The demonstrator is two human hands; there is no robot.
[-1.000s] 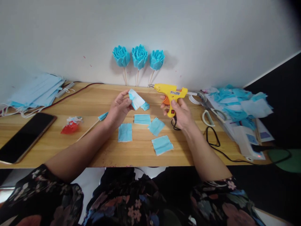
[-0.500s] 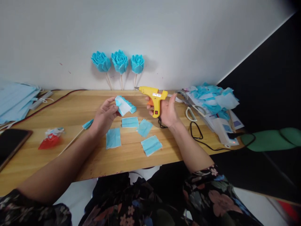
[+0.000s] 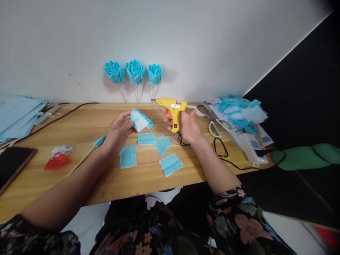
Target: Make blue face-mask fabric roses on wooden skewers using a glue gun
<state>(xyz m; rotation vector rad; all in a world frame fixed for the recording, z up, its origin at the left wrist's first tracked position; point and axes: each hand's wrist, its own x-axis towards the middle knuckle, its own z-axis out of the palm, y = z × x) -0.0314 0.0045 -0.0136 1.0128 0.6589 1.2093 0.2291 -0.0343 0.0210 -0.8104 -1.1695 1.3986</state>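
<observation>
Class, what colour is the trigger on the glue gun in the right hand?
The trigger is orange; the head view shows it best.

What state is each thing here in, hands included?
Left hand: pinching fabric piece
Right hand: holding glue gun
Fabric piece: ruffled along one edge
Glue gun: raised, nozzle leftward
Four blue pieces: lying loose
Flowers: formed, on sticks
Scissors: handles apart
Phone: screen dark
Power strip: light glowing red
</observation>
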